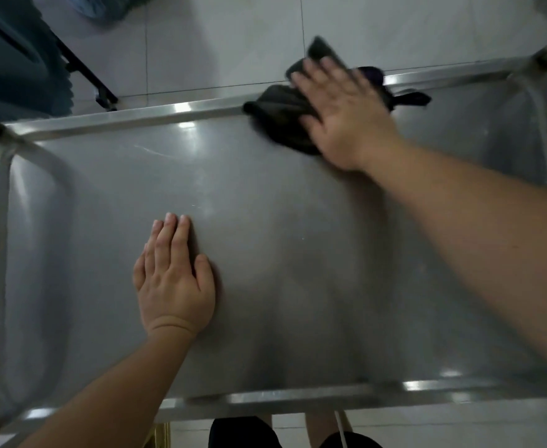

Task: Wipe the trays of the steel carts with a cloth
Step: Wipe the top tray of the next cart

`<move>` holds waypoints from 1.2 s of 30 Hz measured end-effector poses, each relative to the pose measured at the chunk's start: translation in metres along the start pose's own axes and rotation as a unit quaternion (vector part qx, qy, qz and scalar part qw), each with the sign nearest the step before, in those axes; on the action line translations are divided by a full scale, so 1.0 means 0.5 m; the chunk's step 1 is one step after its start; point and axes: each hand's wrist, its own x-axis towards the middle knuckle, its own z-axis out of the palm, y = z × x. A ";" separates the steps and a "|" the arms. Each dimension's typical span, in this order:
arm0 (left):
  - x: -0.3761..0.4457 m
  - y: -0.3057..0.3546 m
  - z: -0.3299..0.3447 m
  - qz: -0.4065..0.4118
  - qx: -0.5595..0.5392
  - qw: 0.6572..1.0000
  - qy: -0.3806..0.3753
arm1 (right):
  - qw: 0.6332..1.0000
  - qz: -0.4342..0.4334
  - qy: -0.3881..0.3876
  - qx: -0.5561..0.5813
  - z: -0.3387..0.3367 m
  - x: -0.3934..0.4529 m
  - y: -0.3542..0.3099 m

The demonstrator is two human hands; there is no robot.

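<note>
Floor (220,43) of pale tile fills the far part of the view, with something dark blue (13,53) at far left. Steel cart's top tray (120,195) takes up most of the frame, its long axis running left to right, far rim (136,114) tilting slightly up toward the right. Looped handle rail (0,253) sits at the left end.

Right hand (340,114) lies flat, fingers straight and spread, pressing a dark cloth (281,124) against the tray at the far edge, right of middle. Cloth is bunched, roughly lengthwise along the rim, one corner lapping over it toward the floor; a thin tail (411,98) points right. Blur on hand and cloth suggests a stroke in motion.

Left hand (172,279) rests palm down near the tray's middle, fingers straight and close together, pointing away, seemingly steadying the cart.

Progress, judged: wiping of this tray is under way at the far edge. Surface looks uniformly dull grey with faint streaks, so cannot tell which parts are done. Lower trays and other carts are out of view.
</note>
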 end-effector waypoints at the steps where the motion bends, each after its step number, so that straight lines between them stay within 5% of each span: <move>1: 0.001 -0.001 0.000 0.002 -0.001 1.000 -0.001 | 0.999 0.032 0.005 -0.001 -0.013 -0.021 0.057; 5: 0.009 -0.001 0.000 0.007 -0.009 1.000 -0.004 | 0.975 0.220 0.029 0.017 -0.063 -0.143 0.289; 8: 0.018 0.012 -0.001 0.012 -0.012 1.000 -0.003 | 0.968 0.250 0.006 0.003 -0.085 -0.226 0.379; 16: 0.025 0.022 -0.005 0.005 -0.027 1.000 -0.004 | 0.965 0.259 0.025 0.020 0.004 -0.505 0.272; 23: 0.022 0.020 0.002 0.000 -0.034 0.999 0.005 | 0.971 0.231 -0.052 0.022 0.091 -0.904 0.114; 28: 0.021 0.029 -0.002 0.005 -0.030 1.000 0.003 | 0.978 0.207 -0.010 0.028 0.079 -0.774 0.125; 36: 0.020 0.027 -0.003 0.011 -0.028 1.000 -0.006 | 0.967 0.245 0.055 0.035 -0.002 -0.237 0.213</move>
